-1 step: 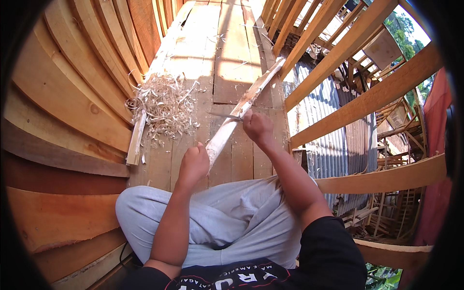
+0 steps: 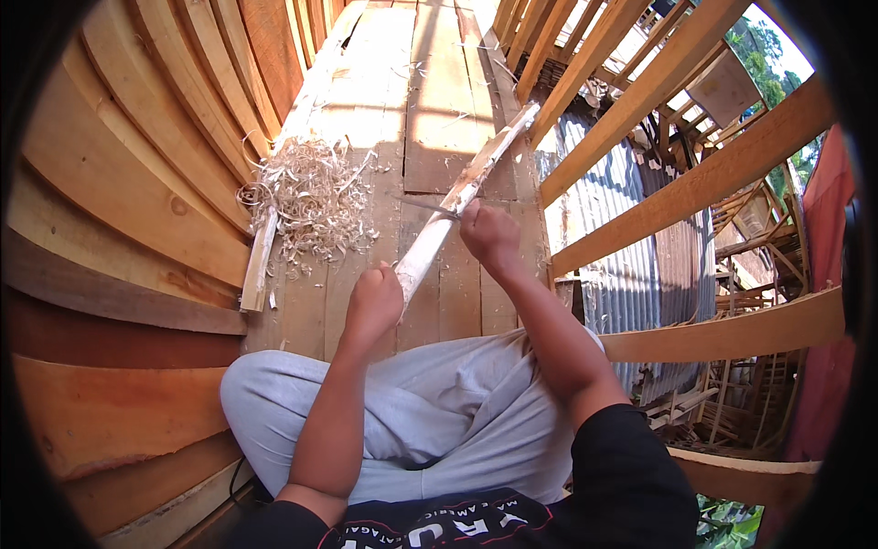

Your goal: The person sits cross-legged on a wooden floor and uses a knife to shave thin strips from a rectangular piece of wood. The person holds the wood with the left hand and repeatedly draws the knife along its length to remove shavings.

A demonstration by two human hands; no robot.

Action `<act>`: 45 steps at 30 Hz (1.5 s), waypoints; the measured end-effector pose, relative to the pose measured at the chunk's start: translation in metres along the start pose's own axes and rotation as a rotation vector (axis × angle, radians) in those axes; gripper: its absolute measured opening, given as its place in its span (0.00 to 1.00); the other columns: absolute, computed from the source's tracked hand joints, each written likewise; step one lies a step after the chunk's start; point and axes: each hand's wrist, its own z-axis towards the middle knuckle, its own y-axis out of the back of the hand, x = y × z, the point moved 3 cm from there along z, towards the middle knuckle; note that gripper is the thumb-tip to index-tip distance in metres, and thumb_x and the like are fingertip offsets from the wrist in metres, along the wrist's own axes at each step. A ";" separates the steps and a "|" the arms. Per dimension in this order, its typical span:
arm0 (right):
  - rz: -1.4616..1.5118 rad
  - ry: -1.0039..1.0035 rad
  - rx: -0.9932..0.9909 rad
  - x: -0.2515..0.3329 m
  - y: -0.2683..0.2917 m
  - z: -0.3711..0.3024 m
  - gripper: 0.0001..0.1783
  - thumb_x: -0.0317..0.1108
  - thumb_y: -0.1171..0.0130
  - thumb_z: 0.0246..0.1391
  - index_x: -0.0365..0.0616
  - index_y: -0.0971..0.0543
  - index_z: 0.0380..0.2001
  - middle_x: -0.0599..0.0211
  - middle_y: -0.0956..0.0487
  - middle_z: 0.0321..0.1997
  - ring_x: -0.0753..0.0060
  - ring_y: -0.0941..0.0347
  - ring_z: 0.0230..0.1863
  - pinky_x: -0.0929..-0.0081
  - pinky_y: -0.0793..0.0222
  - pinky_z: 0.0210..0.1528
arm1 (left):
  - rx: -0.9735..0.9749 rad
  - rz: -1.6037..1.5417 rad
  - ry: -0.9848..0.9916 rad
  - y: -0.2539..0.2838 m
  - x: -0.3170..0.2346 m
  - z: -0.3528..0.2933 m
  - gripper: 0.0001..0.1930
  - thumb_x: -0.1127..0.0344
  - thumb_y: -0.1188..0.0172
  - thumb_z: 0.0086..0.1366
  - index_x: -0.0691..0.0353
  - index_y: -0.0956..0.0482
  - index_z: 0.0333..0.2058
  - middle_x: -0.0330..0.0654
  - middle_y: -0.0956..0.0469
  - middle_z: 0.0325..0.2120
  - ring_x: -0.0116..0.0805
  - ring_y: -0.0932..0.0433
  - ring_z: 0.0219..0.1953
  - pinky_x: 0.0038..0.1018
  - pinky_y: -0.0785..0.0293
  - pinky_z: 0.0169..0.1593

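Note:
A long pale wooden stick [image 2: 424, 252] slants from my left hand up to the right, away from me. Its near half is shaved white, while brown patches show on the far half. My left hand [image 2: 375, 297] is closed around the near end. In my right hand [image 2: 491, 236], fingers closed, is a knife; the handle is hidden in the fist. The thin knife blade [image 2: 426, 205] points left and crosses the stick near its middle. A pile of curly wood shavings [image 2: 315, 201] lies on the floor to the left.
A short wooden piece [image 2: 260, 261] lies beside the shavings, near the left plank wall [image 2: 119, 201]. Slatted wooden railing [image 2: 677, 215] stands on the right, with corrugated metal sheeting [image 2: 622, 265] beyond. My crossed legs [image 2: 412, 412] are close below the hands.
My left hand and the near end of the stick have shifted slightly right and up. The far end tilts a little higher. The blade has turned slightly and still lies across the stick.

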 end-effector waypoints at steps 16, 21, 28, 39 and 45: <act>-0.093 0.017 -0.103 0.000 0.004 0.007 0.31 0.44 0.63 0.63 0.41 0.22 0.12 0.48 0.24 0.16 0.42 0.25 0.20 0.47 0.29 0.29 | 0.051 -0.065 -0.040 -0.005 -0.007 -0.006 0.29 0.57 0.66 0.73 0.76 0.23 0.26 0.56 0.23 0.16 0.48 0.20 0.18 0.40 0.22 0.30; -0.049 0.096 -0.095 -0.005 0.005 0.003 0.30 0.44 0.61 0.62 0.42 0.22 0.12 0.46 0.24 0.16 0.40 0.25 0.21 0.47 0.28 0.29 | 0.038 -0.096 0.011 -0.009 0.008 -0.003 0.30 0.57 0.66 0.73 0.77 0.23 0.27 0.57 0.23 0.17 0.48 0.21 0.17 0.39 0.22 0.29; -0.059 0.073 -0.038 0.007 0.000 -0.009 0.30 0.44 0.61 0.61 0.40 0.23 0.11 0.45 0.24 0.17 0.41 0.25 0.20 0.47 0.28 0.28 | 0.024 -0.012 0.033 0.002 0.010 -0.005 0.30 0.56 0.66 0.73 0.78 0.23 0.29 0.58 0.22 0.19 0.48 0.19 0.19 0.39 0.22 0.29; -0.019 -0.092 -0.162 0.006 0.003 0.001 0.30 0.43 0.61 0.61 0.39 0.22 0.12 0.47 0.23 0.16 0.42 0.25 0.19 0.47 0.29 0.27 | -0.011 0.023 -0.060 0.002 0.002 -0.006 0.30 0.56 0.66 0.73 0.78 0.24 0.27 0.57 0.24 0.16 0.48 0.20 0.18 0.39 0.22 0.28; -0.052 0.015 -0.135 -0.021 0.004 0.022 0.29 0.44 0.60 0.62 0.39 0.22 0.14 0.47 0.23 0.19 0.41 0.25 0.23 0.47 0.29 0.30 | 0.055 -0.082 -0.035 -0.006 -0.004 -0.014 0.30 0.56 0.66 0.73 0.78 0.26 0.24 0.56 0.25 0.16 0.48 0.20 0.18 0.39 0.23 0.26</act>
